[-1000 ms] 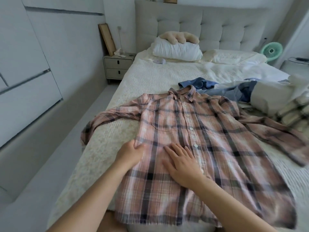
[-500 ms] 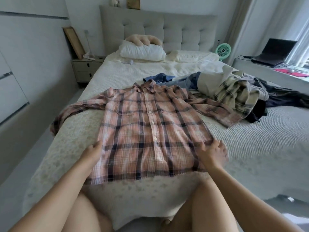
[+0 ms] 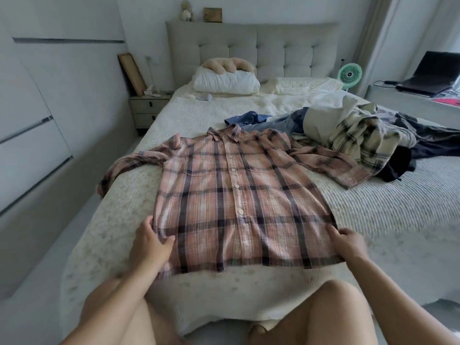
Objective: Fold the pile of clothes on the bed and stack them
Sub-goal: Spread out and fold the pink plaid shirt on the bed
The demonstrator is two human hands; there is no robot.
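Note:
A pink plaid shirt (image 3: pixel 236 195) lies face up and buttoned on the bed (image 3: pixel 398 207), sleeves spread out to both sides. My left hand (image 3: pixel 151 241) pinches its lower left side seam, thumb on top of the cloth. My right hand (image 3: pixel 348 242) grips the lower right corner of the hem. Behind the shirt lies a pile of unfolded clothes (image 3: pixel 356 135): a blue garment, a beige piece, a cream plaid shirt and dark items.
White pillows (image 3: pixel 226 82) and a plush toy sit by the grey headboard. A nightstand (image 3: pixel 146 109) stands left of the bed, a green fan (image 3: pixel 350 73) and a laptop (image 3: pixel 430 75) to the right. My knees press against the bed's foot.
My hands went from resting flat on the shirt's front to its lower side edges and now hold them. The view swung right and pulled back; the shirt lies flatter.

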